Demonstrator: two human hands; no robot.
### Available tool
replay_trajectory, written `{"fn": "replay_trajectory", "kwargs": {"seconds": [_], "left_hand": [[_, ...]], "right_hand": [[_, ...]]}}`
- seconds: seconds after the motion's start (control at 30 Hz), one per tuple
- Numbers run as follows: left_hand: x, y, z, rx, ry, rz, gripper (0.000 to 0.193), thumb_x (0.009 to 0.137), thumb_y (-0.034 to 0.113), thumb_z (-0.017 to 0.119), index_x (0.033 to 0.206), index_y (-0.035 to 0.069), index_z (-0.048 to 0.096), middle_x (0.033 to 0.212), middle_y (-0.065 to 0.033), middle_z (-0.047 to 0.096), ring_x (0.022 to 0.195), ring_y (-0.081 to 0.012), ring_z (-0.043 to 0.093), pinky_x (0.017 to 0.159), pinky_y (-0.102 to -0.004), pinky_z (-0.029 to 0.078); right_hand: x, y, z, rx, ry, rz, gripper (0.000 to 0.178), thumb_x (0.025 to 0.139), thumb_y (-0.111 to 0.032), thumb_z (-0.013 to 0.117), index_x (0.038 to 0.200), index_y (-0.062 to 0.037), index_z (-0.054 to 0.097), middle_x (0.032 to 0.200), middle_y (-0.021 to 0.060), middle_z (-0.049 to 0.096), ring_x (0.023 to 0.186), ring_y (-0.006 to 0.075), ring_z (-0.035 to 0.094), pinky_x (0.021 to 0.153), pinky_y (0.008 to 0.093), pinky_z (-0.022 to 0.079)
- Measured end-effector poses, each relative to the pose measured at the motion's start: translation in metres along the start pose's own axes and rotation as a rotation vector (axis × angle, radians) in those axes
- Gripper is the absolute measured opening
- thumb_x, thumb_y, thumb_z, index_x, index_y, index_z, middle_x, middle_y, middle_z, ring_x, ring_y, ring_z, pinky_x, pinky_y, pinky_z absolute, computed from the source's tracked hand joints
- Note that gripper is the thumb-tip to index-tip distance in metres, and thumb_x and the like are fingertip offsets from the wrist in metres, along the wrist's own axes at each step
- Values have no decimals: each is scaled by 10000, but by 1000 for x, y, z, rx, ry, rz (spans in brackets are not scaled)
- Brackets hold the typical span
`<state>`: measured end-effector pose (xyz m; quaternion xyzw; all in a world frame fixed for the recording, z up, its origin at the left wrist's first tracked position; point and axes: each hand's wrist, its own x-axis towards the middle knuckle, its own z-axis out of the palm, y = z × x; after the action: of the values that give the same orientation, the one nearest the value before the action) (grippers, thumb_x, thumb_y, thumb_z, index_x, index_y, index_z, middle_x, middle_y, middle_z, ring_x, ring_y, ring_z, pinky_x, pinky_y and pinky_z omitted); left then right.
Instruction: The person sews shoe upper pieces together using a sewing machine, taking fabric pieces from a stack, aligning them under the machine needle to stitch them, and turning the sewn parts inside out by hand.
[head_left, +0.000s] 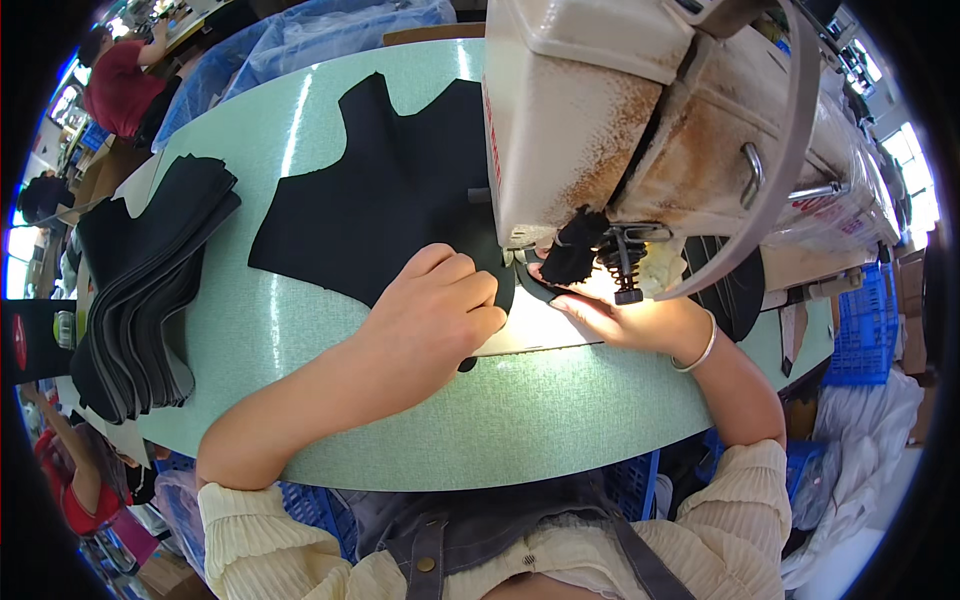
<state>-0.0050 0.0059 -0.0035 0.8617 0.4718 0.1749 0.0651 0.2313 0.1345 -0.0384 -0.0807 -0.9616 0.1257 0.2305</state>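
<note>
A large black fabric piece [400,180] with cut-out curves lies on the pale green table, its right part running under the head of a sewing machine [590,120]. My left hand [440,310] is closed on the near edge of this piece, fingers curled in. To the right of the needle area, my right hand [640,325] pinches a narrow curved black fabric edge [540,285] between thumb and fingers. The machine's front parts partly hide those fingertips. Lamp light falls on the white machine bed [535,328] between my hands.
A stack of black fabric pieces [150,290] sits on the table [400,440] at left. More black pieces [735,290] lie right of the machine. A blue crate [862,325] stands at far right. Other people work at the left, one in a dark red top [115,85].
</note>
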Motion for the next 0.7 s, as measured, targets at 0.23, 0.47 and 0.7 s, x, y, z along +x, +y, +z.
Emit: {"fn": "replay_trajectory", "kwargs": {"seconds": [0.23, 0.47, 0.7], "left_hand": [[6, -3, 8, 107, 172, 55, 145, 663, -31, 614, 795, 26, 616, 868, -76, 529, 896, -224, 524, 940, -364, 405], [5, 3, 20, 207, 246, 15, 151, 724, 11, 619, 872, 10, 653, 836, -49, 520, 897, -196, 530, 1091, -476, 348], [10, 0, 41, 141, 384, 6, 139, 774, 31, 650, 910, 17, 678, 788, -46, 510, 809, -209, 541, 1012, -420, 416]], "right_hand": [[-9, 8, 5, -7, -48, 90, 260, 770, -153, 722, 1019, -99, 669, 910, 82, 633, 842, 289, 624, 772, 421, 511], [-8, 6, 3, 69, 18, 58, 271, 753, -131, 733, 1012, -87, 668, 916, 82, 639, 837, 290, 622, 764, 405, 510], [3, -6, -4, 55, 10, 33, 306, 834, -112, 643, 1131, -40, 625, 1072, 99, 624, 988, 270, 602, 868, 380, 491]]}}
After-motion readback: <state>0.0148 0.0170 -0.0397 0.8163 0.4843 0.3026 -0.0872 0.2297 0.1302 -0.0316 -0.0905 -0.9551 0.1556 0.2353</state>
